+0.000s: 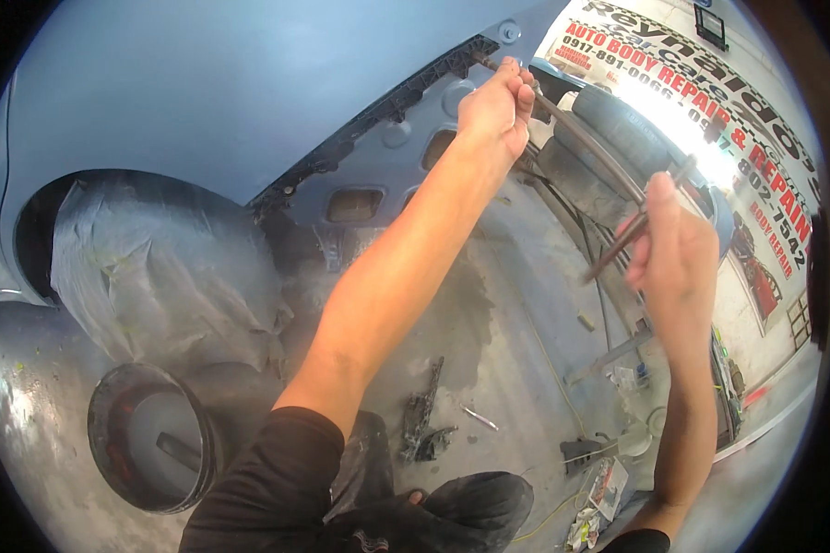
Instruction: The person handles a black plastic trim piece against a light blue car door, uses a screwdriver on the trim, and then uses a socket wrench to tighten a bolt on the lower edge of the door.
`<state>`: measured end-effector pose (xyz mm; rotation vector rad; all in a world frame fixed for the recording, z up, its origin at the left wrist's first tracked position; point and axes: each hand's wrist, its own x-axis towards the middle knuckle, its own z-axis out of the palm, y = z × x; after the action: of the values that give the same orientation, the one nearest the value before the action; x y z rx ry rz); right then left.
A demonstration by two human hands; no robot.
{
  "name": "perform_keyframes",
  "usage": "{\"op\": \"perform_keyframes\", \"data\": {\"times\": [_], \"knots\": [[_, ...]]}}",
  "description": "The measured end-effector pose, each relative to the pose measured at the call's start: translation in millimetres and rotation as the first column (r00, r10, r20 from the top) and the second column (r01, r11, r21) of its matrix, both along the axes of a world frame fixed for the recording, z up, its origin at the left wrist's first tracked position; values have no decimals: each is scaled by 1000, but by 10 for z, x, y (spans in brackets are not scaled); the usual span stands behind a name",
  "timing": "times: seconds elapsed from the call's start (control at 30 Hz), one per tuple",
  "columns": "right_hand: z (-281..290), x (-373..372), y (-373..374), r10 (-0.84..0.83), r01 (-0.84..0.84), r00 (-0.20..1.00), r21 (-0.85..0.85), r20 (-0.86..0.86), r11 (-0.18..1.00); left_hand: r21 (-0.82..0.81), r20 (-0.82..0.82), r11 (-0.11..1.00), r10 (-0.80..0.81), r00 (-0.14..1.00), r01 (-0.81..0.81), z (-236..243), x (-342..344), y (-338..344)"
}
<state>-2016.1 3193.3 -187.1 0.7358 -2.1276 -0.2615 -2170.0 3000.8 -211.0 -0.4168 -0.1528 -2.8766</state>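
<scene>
My left hand [496, 109] reaches up, its fingers closed round the far end of a long T-handle wrench [592, 143]. That end meets the upper end of a black bracket strip [369, 129], which runs along the lower edge of a grey-blue car body panel [221, 83]. The tip itself is partly hidden by my fingers. My right hand [678, 258], slightly blurred, is closed on the wrench's crossbar at the near end, with the thumb lying along it. The shaft slants down to the right between both hands.
Left, a wheel under a plastic cover [166, 267] stands above a black bucket [97, 433] of cloudy liquid. A broken black plastic part [422, 419] and a thin white stick [480, 418] lie on the floor. Tires [618, 120] and a printed banner [756, 138] are at right.
</scene>
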Motion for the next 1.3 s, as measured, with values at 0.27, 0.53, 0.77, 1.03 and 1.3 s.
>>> {"op": "perform_keyframes", "data": {"times": [0.27,0.53,0.77,1.03,1.3], "knots": [[-89,210,-35,210,-108,847,228,-489,967,-33,14,999,14,1000,-14,-50,-39,-38],[21,48,-1,-13,22,998,-134,67,991,21,-7,1000,2,1000,-2,12,-75,-67],[-62,197,62,70,33,865,194,-496,980,-30,37,999,19,999,-18,-46,-77,-87],[12,164,-63,231,85,763,449,-603,890,-33,29,998,49,998,-48,-90,-93,-90],[-51,101,-162,208,147,816,-541,539,828,-32,0,999,9,1000,-9,47,-253,-189]]}}
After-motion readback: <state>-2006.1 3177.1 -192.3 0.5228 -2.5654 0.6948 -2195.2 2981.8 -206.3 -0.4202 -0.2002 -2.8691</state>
